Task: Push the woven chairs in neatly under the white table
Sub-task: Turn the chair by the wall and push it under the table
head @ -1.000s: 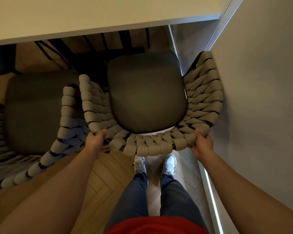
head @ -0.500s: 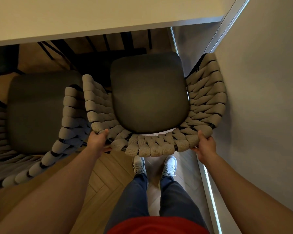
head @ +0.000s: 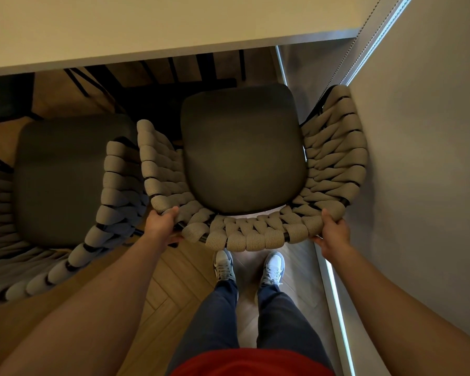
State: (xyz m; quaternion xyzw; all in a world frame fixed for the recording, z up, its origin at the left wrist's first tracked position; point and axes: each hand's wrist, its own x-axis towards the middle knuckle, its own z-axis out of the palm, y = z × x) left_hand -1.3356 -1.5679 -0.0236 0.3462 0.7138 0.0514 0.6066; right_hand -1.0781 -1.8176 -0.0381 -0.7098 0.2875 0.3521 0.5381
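Fingers of my left hand and right hand curl around the woven chair backrest's two rear corners, its dark seat stretching straight ahead toward the white counter, front edge barely beneath it.

Left hand: gripping the chair back's left corner.
Right hand: gripping its right corner.
Table: overhanging the seat's front.
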